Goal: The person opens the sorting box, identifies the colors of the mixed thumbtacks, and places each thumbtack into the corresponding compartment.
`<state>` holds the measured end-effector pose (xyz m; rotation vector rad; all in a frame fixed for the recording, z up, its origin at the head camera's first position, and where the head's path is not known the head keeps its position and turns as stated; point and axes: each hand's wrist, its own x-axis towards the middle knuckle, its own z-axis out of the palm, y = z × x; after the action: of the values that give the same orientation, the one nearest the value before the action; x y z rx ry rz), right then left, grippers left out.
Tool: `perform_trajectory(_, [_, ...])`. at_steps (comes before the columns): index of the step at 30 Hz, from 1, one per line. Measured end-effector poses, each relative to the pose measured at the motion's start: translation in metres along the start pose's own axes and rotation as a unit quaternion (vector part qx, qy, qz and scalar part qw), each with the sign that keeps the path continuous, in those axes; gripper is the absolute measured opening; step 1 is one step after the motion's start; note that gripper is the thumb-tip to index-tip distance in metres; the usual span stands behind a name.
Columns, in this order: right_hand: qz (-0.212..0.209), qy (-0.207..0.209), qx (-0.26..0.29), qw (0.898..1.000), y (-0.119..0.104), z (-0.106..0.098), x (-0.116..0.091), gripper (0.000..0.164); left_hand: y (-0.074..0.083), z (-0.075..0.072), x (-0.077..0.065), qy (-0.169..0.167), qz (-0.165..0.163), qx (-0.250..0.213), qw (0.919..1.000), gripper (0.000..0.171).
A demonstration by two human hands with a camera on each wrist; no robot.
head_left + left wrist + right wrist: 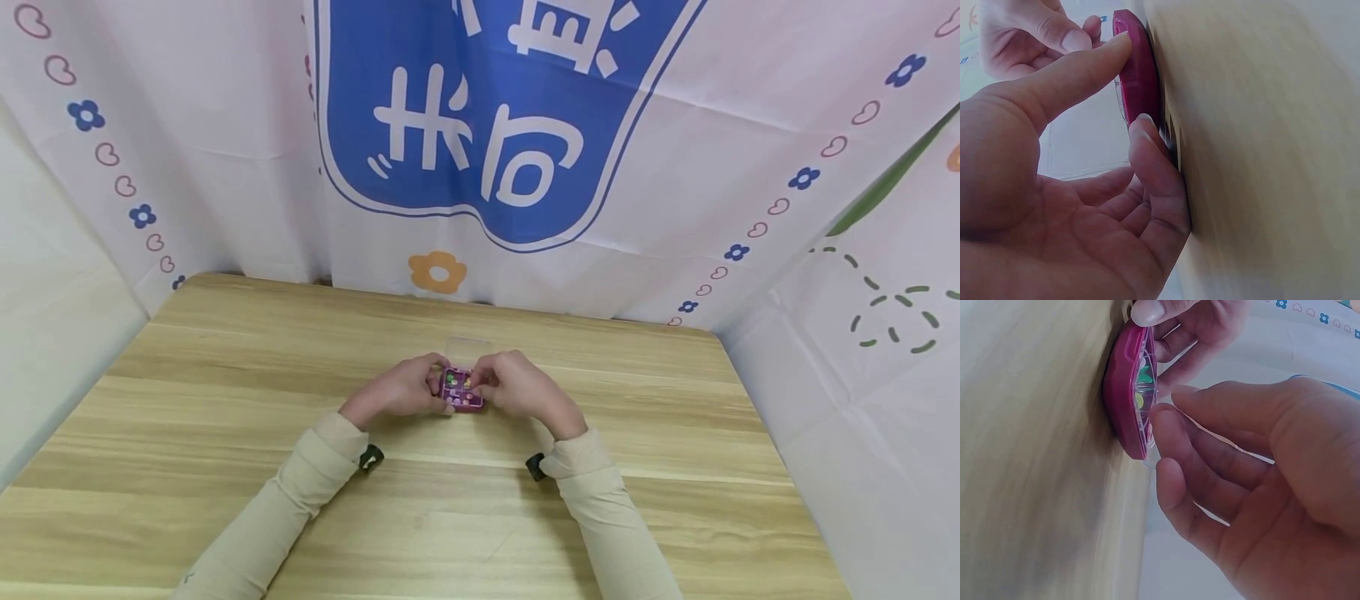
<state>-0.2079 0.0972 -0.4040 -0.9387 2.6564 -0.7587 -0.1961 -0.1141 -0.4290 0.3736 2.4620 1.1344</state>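
Observation:
A small magenta compartment box (467,408) lies on the wooden table with its clear lid (468,347) raised at the far side. Small coloured pieces sit in its compartments, among them a green piece (1145,375) and a yellow piece (1139,400). My left hand (405,388) grips the box's left side, thumb on the near rim and fingers at the far part. Over the right half, my right hand (519,388) bends its fingers, with thumb and index tips close together at the compartments. I cannot tell whether a small piece is between those tips.
The wooden table (465,517) extends around both forearms. Behind it hangs a white printed curtain (247,208) with a blue panel, and white cloth (862,375) borders the right side. Dark straps (371,458) show at the wrists.

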Motion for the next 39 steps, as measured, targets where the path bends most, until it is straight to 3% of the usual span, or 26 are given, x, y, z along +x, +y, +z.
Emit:
perform_trajectory(8, [0.069,0.046,0.01,0.997,0.01,0.005,-0.011,0.02,0.001,0.002,0.0,0.004,-0.004,0.002,1.0,0.075])
perform_trajectory(12, [0.098,0.03,0.041,0.994,0.012,0.01,-0.012,0.059,0.003,0.002,-0.001,0.007,-0.01,0.01,0.9999,0.078])
perform_trajectory(16, [0.092,0.015,0.062,0.994,0.014,0.017,-0.01,0.09,0.003,0.002,-0.001,0.008,-0.011,0.014,0.9998,0.081])
perform_trajectory(28, [0.058,0.017,0.08,0.995,0.016,0.026,-0.01,0.079,0.001,0.004,0.001,0.007,0.011,0.017,0.9998,0.079])
perform_trajectory(32, [0.07,0.013,0.152,0.986,0.016,0.024,-0.013,0.078,0.003,0.003,0.0,0.008,0.018,0.022,0.9996,0.077])
perform_trajectory(34, [0.085,0.003,0.256,0.963,0.015,0.022,-0.014,0.075,0.004,0.003,-0.001,0.005,0.02,0.016,0.9997,0.076])
perform_trajectory(35, [0.096,-0.004,0.32,0.943,0.015,0.021,-0.014,0.073,0.005,0.002,-0.001,0.002,0.021,0.01,0.9997,0.075])
perform_trajectory(36, [0.105,-0.01,0.385,0.917,0.015,0.02,-0.014,0.072,0.006,0.002,-0.001,-0.002,0.023,0.002,0.9997,0.075])
perform_trajectory(39, [0.143,-0.03,0.557,0.818,0.015,0.016,-0.013,0.084,0.011,0.002,-0.002,-0.017,0.034,-0.014,0.9992,0.073])
